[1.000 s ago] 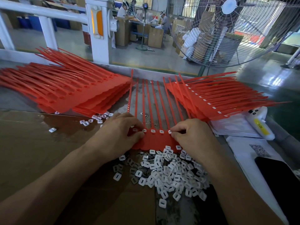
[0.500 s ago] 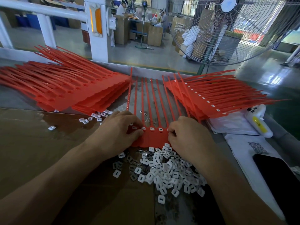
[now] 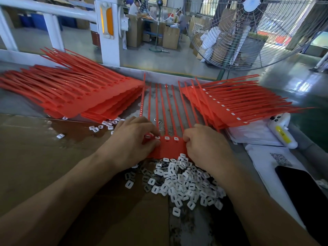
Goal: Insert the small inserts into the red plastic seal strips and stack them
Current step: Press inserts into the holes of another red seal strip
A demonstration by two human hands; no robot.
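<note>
Head view: my grey metal bench [image 3: 188,226] runs out to a raised far edge, with a sheet of brown cardboard [image 3: 44,166] covering its left and near part. Beyond that edge lies a glossy factory floor with a white painted railing post [image 3: 107,31], a large wire-caged pedestal fan [image 3: 248,29] at the right, and people seated among cardboard cartons far back.

Along the right edge of the bench sit a black phone [image 3: 301,190] on white paper sheets [image 3: 260,157] and a white plastic bottle with a yellow label [image 3: 282,133]. A fanned stack of red plastic seal strips with empty sockets [image 3: 85,96] fills the far left of the bench; a second fanned stack of red strips with white inserts fitted [image 3: 227,105] lies at the far right. A loose heap of small white plastic inserts [image 3: 179,181] spreads at the bench's middle, near side, partly under my right wrist.

Between the two stacks lies one red comb of joined seal strips [image 3: 170,146], tails pointing at the far edge, with white inserts showing in its sockets. My left hand [image 3: 131,142] pinches the comb's left end, fingertips curled onto a socket. My right hand [image 3: 207,146] has its fingers curled tight at the comb's right end; whether it holds an insert I cannot tell.
</note>
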